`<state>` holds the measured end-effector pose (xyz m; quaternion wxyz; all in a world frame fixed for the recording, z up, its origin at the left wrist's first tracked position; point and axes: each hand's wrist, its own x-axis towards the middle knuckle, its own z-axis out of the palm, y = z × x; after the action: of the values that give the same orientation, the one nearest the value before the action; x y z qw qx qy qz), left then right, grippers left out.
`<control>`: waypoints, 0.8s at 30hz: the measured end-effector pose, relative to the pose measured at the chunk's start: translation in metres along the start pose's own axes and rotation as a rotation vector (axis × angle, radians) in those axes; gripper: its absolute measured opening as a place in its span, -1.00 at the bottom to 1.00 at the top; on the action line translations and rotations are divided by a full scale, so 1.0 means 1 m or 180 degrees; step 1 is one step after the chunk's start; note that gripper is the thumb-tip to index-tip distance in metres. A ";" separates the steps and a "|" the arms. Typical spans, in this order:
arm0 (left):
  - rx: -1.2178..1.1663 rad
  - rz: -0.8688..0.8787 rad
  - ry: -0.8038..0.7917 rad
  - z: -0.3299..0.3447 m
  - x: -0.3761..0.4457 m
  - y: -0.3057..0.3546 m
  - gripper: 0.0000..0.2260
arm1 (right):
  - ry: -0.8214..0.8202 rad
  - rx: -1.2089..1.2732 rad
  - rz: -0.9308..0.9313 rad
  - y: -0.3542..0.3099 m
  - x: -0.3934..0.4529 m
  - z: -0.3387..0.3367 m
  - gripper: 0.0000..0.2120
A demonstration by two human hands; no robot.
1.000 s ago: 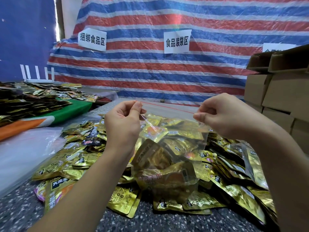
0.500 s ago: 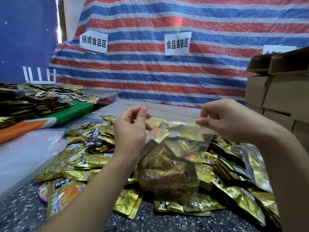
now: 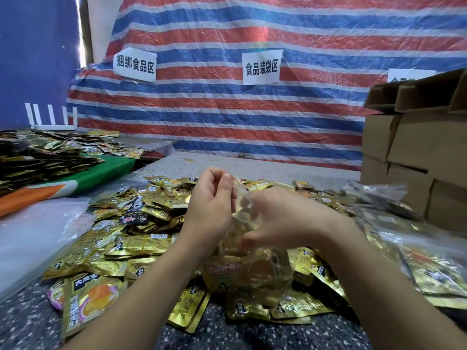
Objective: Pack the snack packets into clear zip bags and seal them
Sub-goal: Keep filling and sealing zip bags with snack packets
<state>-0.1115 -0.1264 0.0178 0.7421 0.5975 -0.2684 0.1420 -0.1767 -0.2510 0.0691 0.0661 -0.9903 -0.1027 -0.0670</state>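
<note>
Since a second ago the right hand [image 3: 274,218] has been brought in from the far end of the bag's mouth until it lies just beside the left hand [image 3: 211,205], and the stretched top edge has been gathered between them; the clear zip bag [image 3: 252,269] is now held low in front of the body, its filled belly hanging over the heap of gold snack packets [image 3: 136,223] on the speckled table [image 3: 22,324]; several gold packets are seen inside it; the top corner of the bag is pinched between the thumb and forefinger of the left hand, which is curled and raised; the right hand is blurred, its fingers bent down onto the bag's upper part, and whether the film is pinched or only pressed cannot be told for sure; the mouth strip, judged to run left to right, lies between the two hands, nearer the left; the seal is judged to be partly run, since the right hand sits close to the left end; filled bags [image 3: 429,261] are seen at the right, below the cardboard boxes [image 3: 414,147].
</note>
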 end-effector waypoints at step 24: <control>0.0261 -0.0067 0.0096 0.005 -0.012 -0.004 -0.86 | 0.2760 0.5330 0.3059 0.182 -0.063 0.022 -0.79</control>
<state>-0.1200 -0.1309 0.0084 0.7225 0.6280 -0.2448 0.1541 -0.1967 -0.4363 0.0174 0.7784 -0.4569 0.3188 -0.2894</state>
